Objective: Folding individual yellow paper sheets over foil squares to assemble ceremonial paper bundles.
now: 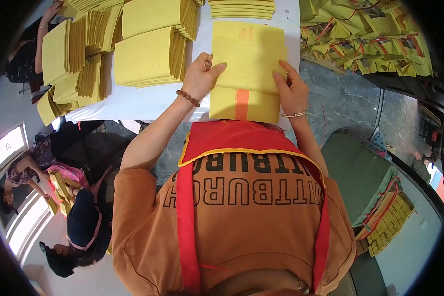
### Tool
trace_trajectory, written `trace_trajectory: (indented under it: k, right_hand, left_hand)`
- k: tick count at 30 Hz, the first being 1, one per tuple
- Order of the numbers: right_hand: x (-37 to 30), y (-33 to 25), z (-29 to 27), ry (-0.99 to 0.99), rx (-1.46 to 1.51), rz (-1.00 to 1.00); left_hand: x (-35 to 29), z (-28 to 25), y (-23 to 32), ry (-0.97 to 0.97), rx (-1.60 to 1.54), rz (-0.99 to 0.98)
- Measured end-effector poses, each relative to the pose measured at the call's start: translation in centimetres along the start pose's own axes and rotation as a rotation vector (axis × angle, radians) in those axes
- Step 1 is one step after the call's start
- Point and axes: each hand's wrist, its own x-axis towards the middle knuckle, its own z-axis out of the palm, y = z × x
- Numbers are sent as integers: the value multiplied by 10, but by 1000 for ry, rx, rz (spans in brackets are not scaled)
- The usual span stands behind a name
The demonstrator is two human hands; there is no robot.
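Observation:
At the table's near edge, both hands hold a piece of yellow paper (249,61) by its two sides. My left hand (200,76) is closed on the left edge, with the thumb on top. My right hand (292,89) grips the right edge, thumb on the face and fingers at the rim. Beneath it lies more yellow paper (222,104) crossed by an orange strip (242,101). How many layers my hands pinch is hidden.
Thick stacks of folded yellow paper (145,56) crowd the white table (101,109) to the left. Another stack (241,9) lies at the far edge. Yellow bundles with red ties (365,42) spread out at the right. People (84,222) work at the left.

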Motion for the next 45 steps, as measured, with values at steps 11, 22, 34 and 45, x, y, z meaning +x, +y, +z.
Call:
trace_trajectory:
  k: [11,22,34,45]
  right_hand:
    - [0,2,2,27,-8,-23]
    - [-1,-4,-5,-10,-254,-101]
    - [-3,-2,14,-259,-631,-427]
    - [-3,2,18,-252,-642,-443]
  left_hand:
    - [-30,23,24,440,879,768]
    - [-4,48,-5,156,1165,834]
    - [-5,44,-3,70,1059,774]
    - [-22,21,22,-141,1243,1105]
